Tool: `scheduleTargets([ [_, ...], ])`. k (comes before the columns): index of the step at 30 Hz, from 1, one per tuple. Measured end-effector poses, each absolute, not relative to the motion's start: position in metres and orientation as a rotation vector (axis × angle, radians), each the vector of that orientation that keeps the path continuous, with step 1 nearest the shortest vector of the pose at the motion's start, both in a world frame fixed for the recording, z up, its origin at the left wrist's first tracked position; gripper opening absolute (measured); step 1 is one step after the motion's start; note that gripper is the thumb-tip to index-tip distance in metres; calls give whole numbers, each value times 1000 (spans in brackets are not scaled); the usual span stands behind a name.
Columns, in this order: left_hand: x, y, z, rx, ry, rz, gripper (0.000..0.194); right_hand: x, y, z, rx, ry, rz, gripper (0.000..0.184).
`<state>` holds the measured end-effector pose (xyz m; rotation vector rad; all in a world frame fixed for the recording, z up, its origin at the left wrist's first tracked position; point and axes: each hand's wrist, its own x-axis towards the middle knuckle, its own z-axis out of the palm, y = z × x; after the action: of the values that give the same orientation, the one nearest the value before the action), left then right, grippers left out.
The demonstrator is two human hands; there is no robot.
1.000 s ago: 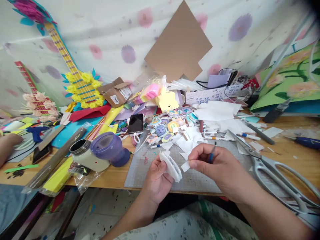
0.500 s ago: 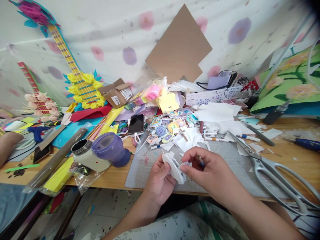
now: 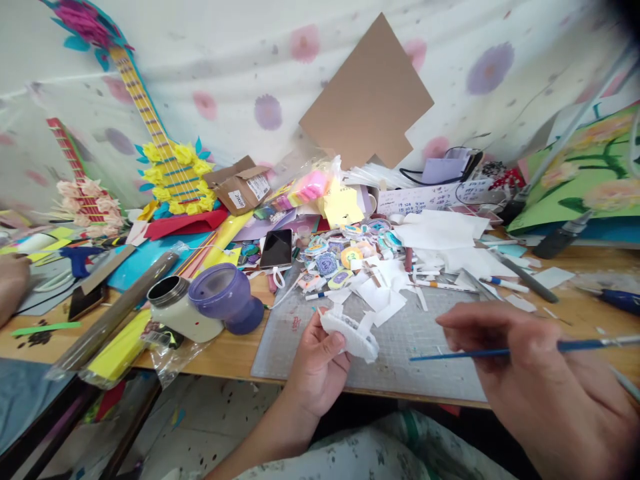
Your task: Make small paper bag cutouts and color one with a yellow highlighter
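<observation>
A person's bare left hand [image 3: 323, 363] pinches a small, white, padded piece [image 3: 353, 337] between thumb and fingers, holding it tilted above the front edge of a grey cutting mat [image 3: 400, 373], left of that edge's middle. Little white tabs stand up from its upper side.

The right hand [image 3: 535, 373], at the mat's front right corner, is apart from the piece; its fingers are loosely curled around a thin blue-handled tool [image 3: 583, 345], probably a brush, whose pointed tip aims left.

The piece looks light and soft, likely easy to crush, its tabs easily bent; a light pinch on the plain lower side seems safest. The slim tool seems stiff and light, best gripped mid-handle.

Beyond the mat's back edge, a white sheet [image 3: 440, 195] carries handwritten blue digits, perhaps "19 228", mostly too blurred to read. A cardboard box [image 3: 237, 189] bears printed labels, illegible here. No brand is readable.
</observation>
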<state>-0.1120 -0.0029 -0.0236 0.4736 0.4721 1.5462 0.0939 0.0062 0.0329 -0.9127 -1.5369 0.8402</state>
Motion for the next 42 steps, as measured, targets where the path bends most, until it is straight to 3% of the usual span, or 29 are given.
scheduleTargets([
  [5, -111, -5, -24, 456, 474, 1570, 30, 80, -1, 47, -796, -1789, 791, 21],
  [15, -109, -7, -22, 465, 487, 1582, 29, 73, 1, 53, -799, -1928, 722, 19],
  [29, -108, -9, -17, 458, 554, 1608, 32, 69, -1, 48, -844, -1775, 808, 27],
  [42, -107, -13, -12, 519, 663, 1652, 25, 64, 2, 37, -951, -1680, 687, 13],
])
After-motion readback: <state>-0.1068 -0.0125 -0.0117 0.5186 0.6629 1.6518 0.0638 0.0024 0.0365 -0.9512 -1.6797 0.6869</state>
